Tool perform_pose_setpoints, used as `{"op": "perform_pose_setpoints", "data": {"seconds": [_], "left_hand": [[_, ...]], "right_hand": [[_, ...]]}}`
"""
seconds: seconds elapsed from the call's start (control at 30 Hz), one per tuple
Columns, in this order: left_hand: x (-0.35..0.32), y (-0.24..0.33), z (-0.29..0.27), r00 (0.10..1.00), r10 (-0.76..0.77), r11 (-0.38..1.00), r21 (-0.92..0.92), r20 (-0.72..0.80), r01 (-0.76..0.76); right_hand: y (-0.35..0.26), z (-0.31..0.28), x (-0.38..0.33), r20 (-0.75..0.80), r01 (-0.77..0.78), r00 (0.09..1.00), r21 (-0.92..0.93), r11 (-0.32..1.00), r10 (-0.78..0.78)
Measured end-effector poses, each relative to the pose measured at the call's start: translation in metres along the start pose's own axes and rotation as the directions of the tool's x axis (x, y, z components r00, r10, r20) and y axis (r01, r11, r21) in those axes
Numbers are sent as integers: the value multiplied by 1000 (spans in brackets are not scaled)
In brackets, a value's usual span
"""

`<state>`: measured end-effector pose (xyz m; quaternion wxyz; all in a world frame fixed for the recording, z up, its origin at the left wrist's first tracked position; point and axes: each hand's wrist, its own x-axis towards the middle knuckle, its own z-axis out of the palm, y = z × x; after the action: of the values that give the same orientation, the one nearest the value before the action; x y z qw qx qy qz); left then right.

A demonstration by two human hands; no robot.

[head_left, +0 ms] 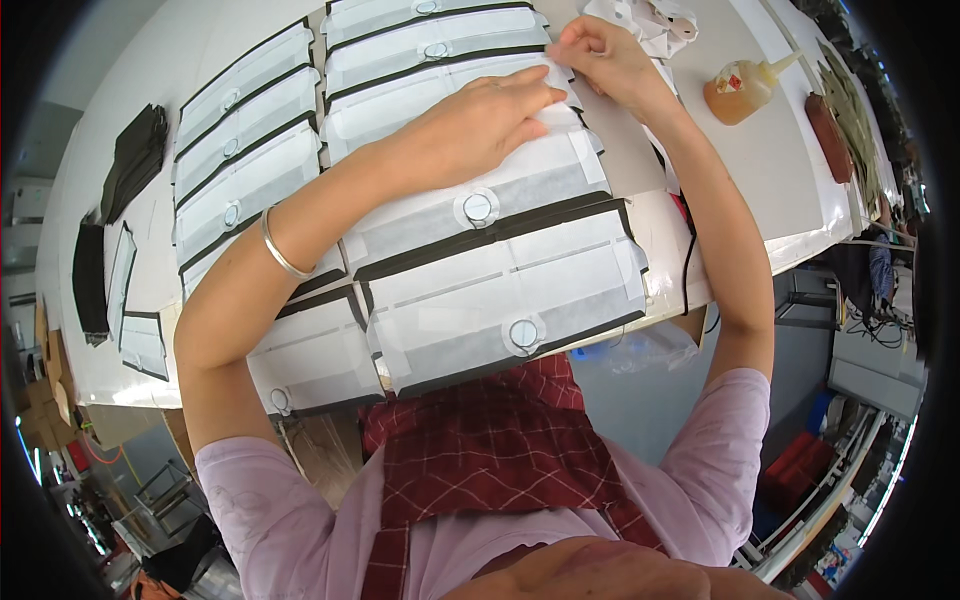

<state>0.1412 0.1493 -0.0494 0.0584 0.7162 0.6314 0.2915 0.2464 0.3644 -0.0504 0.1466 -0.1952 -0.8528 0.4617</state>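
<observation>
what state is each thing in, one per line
left hand: fingers extended, over the panels
right hand: fingers bent, grip unclear
white panels: laid out in columns, dark-edged
bottle: partly filled, amber liquid
black pieces: stacked
checked apron: worn

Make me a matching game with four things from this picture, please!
Things:
1. White panels with black edges
2. Bangle
3. Squeeze bottle
4. Checked apron

Matches:
A. Dark red with pale lines
B. Has amber liquid inside
C. Spread out, one beneath the left hand
D. Silver, around the left forearm

Right pairs: 1-C, 2-D, 3-B, 4-A
</observation>
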Motion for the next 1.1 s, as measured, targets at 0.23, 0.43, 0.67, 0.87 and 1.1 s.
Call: {"op": "perform_pose_setpoints", "data": {"seconds": [0.23, 0.43, 0.67, 0.87, 1.1], "left_hand": [[4, 10, -24, 864, -503, 721, -551, 2, 421], [11, 19, -34, 817, -563, 623, -587, 121, 516], [10, 2, -27, 780, -623, 615, -653, -58, 442], [15, -27, -34, 942, -199, 974, 50, -271, 220], [25, -36, -18, 991, 32, 969, 245, -126, 0]], "right_hand": [[-46, -15, -33, 46, 112, 991, 237, 965, -126], [-60, -2, -41, 113, 85, 987, 214, 973, -111], [-49, -26, -18, 47, 117, 991, 147, 982, -125], [-13, -49, 30, 279, 36, 960, -134, 990, 3], [-8, -26, 60, 310, 31, 950, 19, 999, -35]]}}
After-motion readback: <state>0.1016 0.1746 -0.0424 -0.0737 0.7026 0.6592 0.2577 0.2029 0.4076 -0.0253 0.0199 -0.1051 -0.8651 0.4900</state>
